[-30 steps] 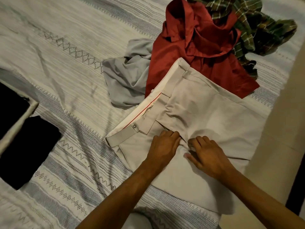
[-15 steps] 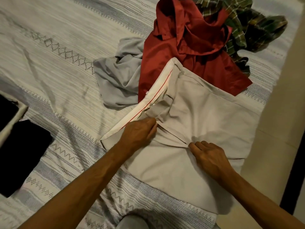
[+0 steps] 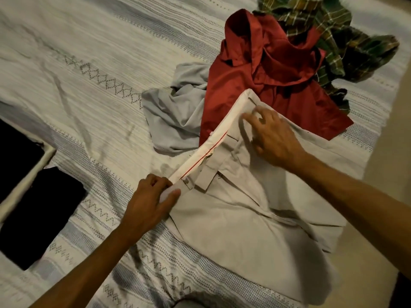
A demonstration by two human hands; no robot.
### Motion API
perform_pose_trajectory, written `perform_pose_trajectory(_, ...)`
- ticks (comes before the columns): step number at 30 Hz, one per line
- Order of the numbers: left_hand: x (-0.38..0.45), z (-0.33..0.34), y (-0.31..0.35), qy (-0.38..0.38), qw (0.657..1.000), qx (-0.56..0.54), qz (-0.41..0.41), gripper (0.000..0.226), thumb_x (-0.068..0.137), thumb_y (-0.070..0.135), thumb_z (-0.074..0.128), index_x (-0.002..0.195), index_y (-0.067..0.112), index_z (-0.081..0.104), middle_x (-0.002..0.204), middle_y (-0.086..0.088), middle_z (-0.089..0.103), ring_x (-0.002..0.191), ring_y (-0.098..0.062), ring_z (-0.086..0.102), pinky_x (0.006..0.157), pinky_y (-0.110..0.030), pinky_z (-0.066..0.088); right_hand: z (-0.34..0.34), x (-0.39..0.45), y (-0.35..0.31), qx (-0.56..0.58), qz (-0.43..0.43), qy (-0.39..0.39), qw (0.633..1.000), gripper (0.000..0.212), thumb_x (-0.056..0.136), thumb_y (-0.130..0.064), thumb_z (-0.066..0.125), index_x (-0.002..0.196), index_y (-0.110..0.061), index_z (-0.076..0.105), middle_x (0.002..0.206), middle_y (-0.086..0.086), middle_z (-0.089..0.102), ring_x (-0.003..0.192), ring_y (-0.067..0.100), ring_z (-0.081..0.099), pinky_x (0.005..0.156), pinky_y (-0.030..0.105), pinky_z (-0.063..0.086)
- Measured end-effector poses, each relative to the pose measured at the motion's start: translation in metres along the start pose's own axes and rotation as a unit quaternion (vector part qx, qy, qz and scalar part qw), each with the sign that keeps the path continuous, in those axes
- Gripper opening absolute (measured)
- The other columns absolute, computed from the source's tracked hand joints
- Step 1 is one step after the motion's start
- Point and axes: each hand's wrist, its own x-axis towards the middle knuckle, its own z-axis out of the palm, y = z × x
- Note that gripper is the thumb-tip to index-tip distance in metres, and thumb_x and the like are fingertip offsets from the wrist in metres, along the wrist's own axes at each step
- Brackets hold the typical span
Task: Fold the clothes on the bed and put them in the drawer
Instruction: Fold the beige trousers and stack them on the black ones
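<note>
Head view: beige trousers lie flat on the bed at its right edge, waistband running up toward a red shirt. Left hand pinches the near end of the waistband between thumb and curled fingers; right hand, fingers spread, rests on the cloth near the far end. A grey garment and a plaid shirt await folding. To do the step well, draw the waistband taut and straight, align both layers, then smooth creases before folding
</note>
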Motion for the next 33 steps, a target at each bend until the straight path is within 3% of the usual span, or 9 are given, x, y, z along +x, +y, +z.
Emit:
perform_pose_trajectory(4, -0.017, 0.007, -0.018, 0.011, 0.996, -0.061, -0.058, 0.047, 0.085, 0.061, 0.076, 0.101, 0.016, 0.077, 0.123, 0.001, 0.044, 0.114, -0.021, 0.049, 0.086, -0.033, 0.057, -0.018, 0.069, 0.008, -0.139, -0.055, -0.119, 0.982, 0.087, 0.084, -0.030, 0.073, 0.159, -0.039, 0.029, 0.169, 0.022, 0.011, 0.154, 0.047, 0.014, 0.118, 0.067, 0.027)
perform_pose_trajectory(9, -0.038, -0.015, -0.022, -0.031, 0.981, -0.174, -0.086, 0.030, 0.082, 0.061, 0.076, 0.069, 0.035, 0.070, 0.074, 0.012, 0.065, 0.067, -0.003, 0.062, 0.058, -0.015, 0.046, -0.058, 0.101, 0.020, -0.232, -0.030, -0.181, 0.955, 0.064, 0.086, -0.049, 0.071, 0.144, -0.031, 0.050, 0.144, 0.017, 0.045, 0.133, 0.038, 0.044, 0.111, 0.061, 0.037)
perform_pose_trajectory(13, -0.050, -0.066, 0.009, -0.001, 0.989, -0.141, 0.033, 0.041, 0.093, 0.059, 0.071, 0.070, 0.025, 0.066, 0.073, 0.003, 0.061, 0.071, -0.015, 0.065, 0.063, -0.034, 0.051, -0.111, 0.069, 0.054, -0.179, -0.036, -0.217, 0.959, 0.033, 0.099, -0.038, 0.065, 0.106, -0.007, 0.072, 0.107, 0.018, 0.070, 0.084, 0.032, 0.062, 0.078, 0.043, 0.053)
perform_pose_trajectory(16, -0.059, -0.110, 0.064, 0.016, 0.982, -0.056, 0.181, 0.030, 0.101, 0.049, 0.065, 0.074, 0.035, 0.064, 0.080, 0.014, 0.057, 0.077, -0.008, 0.064, 0.067, -0.029, 0.050, -0.152, 0.014, 0.087, -0.084, -0.026, -0.176, 0.981, 0.043, 0.106, -0.038, 0.054, 0.082, -0.004, 0.066, 0.084, 0.020, 0.068, 0.068, 0.030, 0.053, 0.067, 0.043, 0.047)
perform_pose_trajectory(19, -0.078, -0.147, 0.149, 0.011, 0.943, 0.061, 0.326, 0.025, 0.103, 0.038, 0.064, 0.082, 0.026, 0.057, 0.088, 0.014, 0.051, 0.070, -0.004, 0.056, 0.058, -0.024, 0.046, -0.197, -0.045, 0.101, -0.096, -0.024, -0.205, 0.974, 0.035, 0.097, -0.034, 0.069, 0.122, -0.012, 0.059, 0.116, 0.015, 0.065, 0.094, 0.035, 0.062, 0.079, 0.043, 0.052)
perform_pose_trajectory(22, -0.096, -0.187, 0.230, -0.018, 0.881, 0.184, 0.435, 0.020, 0.089, 0.026, 0.082, 0.085, 0.016, 0.065, 0.086, 0.000, 0.059, 0.066, -0.016, 0.058, 0.053, -0.028, 0.049, -0.222, -0.072, 0.081, -0.062, -0.064, -0.205, 0.975, 0.093, 0.083, -0.035, 0.082, 0.157, -0.021, 0.027, 0.148, 0.014, 0.042, 0.123, 0.034, 0.054, 0.091, 0.039, 0.050)
perform_pose_trajectory(27, -0.136, -0.264, 0.363, -0.068, 0.746, 0.322, 0.578, 0.015, 0.088, 0.024, 0.085, 0.091, 0.018, 0.071, 0.089, 0.002, 0.060, 0.075, -0.014, 0.058, 0.063, -0.028, 0.051, -0.300, -0.099, 0.008, -0.049, -0.237, -0.075, 0.967, 0.087, 0.081, -0.039, 0.081, 0.152, -0.041, 0.031, 0.167, 0.007, 0.021, 0.149, 0.031, 0.033, 0.113, 0.053, 0.038)
perform_pose_trajectory(29, -0.156, -0.295, 0.409, -0.065, 0.700, 0.349, 0.620, 0.011, 0.092, 0.024, 0.081, 0.091, 0.017, 0.072, 0.090, 0.001, 0.062, 0.079, -0.016, 0.061, 0.067, -0.031, 0.053, -0.331, -0.115, -0.014, -0.088, -0.271, -0.133, 0.949, 0.074, 0.084, -0.035, 0.075, 0.151, -0.036, 0.043, 0.164, 0.004, 0.030, 0.149, 0.028, 0.031, 0.116, 0.055, 0.033)
perform_pose_trajectory(33, -0.198, -0.355, 0.484, -0.018, 0.684, 0.341, 0.645, 0.020, 0.101, 0.022, 0.066, 0.085, 0.011, 0.072, 0.087, -0.004, 0.065, 0.085, -0.014, 0.054, 0.072, -0.032, 0.053, -0.374, -0.159, -0.018, -0.088, -0.242, -0.241, 0.936, 0.040, 0.096, -0.027, 0.068, 0.135, -0.022, 0.065, 0.143, 0.007, 0.054, 0.134, 0.030, 0.049, 0.107, 0.051, 0.041)
